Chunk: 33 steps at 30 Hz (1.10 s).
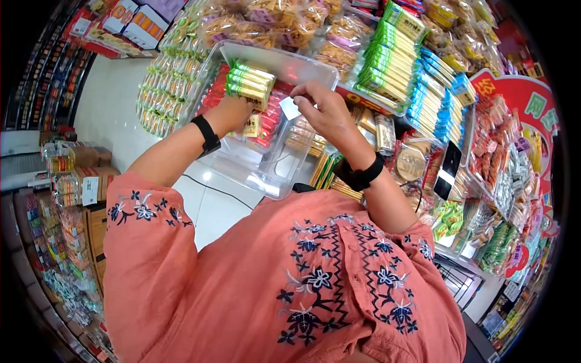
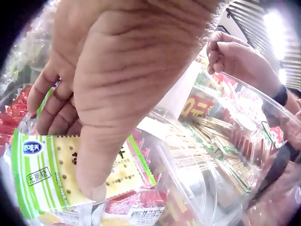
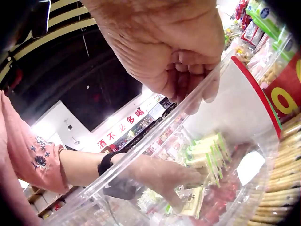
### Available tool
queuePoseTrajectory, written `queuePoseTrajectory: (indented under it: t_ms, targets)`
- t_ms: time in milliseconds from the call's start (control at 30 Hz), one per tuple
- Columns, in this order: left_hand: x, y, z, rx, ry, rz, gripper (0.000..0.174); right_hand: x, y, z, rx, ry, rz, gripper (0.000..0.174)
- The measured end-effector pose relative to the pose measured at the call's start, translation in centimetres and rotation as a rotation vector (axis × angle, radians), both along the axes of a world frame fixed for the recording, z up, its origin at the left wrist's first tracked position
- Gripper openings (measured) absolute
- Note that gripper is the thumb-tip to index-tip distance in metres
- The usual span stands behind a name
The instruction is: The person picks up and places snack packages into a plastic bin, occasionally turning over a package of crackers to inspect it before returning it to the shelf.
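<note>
My left hand (image 1: pixel 232 113) reaches into a clear plastic bin (image 1: pixel 330 71) and holds green-and-cream cracker packets (image 1: pixel 249 81). In the left wrist view, the thumb lies across the front of one cracker packet (image 2: pixel 44 172) and the fingers curl behind it. Red packets (image 1: pixel 209 92) lie beneath in the bin. My right hand (image 1: pixel 330 114) hovers at the bin's right rim, fingers loosely curled with nothing visible in them. A small white label (image 1: pixel 290 109) shows close to its fingertips in the head view. The right wrist view shows those fingertips (image 3: pixel 209 89) right at the clear rim.
Stacks of green packets (image 1: pixel 390 57) and blue packets (image 1: pixel 433 100) stand to the right of the bin. Bagged snacks (image 1: pixel 260 21) line the back. A phone (image 1: pixel 448 171) lies among the goods at right. Wrapped items (image 1: pixel 166 91) hang beside the bin's left side.
</note>
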<state>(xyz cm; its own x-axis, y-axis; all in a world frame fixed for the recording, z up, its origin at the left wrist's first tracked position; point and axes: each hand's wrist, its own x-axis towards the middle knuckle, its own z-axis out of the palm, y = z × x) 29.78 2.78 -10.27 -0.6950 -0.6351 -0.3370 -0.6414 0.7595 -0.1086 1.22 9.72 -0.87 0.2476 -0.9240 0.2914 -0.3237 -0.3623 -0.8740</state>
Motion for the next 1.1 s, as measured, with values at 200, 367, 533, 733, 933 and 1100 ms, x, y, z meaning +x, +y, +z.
queuePoseTrajectory:
  t_ms: [200, 367, 533, 733, 933, 1100]
  targets:
    - [-1.9, 0.3, 5.4, 0.387, 0.057, 0.255, 0.036, -0.3, -0.1, -0.4, 0.104, -0.070, 0.006, 0.017]
    - [-1.2, -0.2, 12.7, 0.633, 0.493, 0.472, 0.022, -1.7, -1.4, 0.6, 0.371, -0.433, 0.044, 0.026]
    - [-2.9, 1.4, 16.9, 0.581, 0.989, 0.517, 0.028, -2.4, -2.0, 3.9, 0.452, -0.464, 0.037, 0.035]
    - [-6.8, 2.6, 17.3, 0.616, 1.205, 0.508, 0.032, -3.8, -1.8, 6.2, 0.535, -0.321, 0.093, 0.039]
    - [-8.5, 2.8, 16.3, 0.660, 1.313, 0.666, 0.038, -6.2, -2.0, 5.3, 0.512, -0.419, 0.021, 0.025]
    - [-9.6, 3.4, 15.2, 0.711, 1.312, 0.669, 0.035, -8.0, -2.3, 3.9, 0.524, -0.527, -0.019, 0.023]
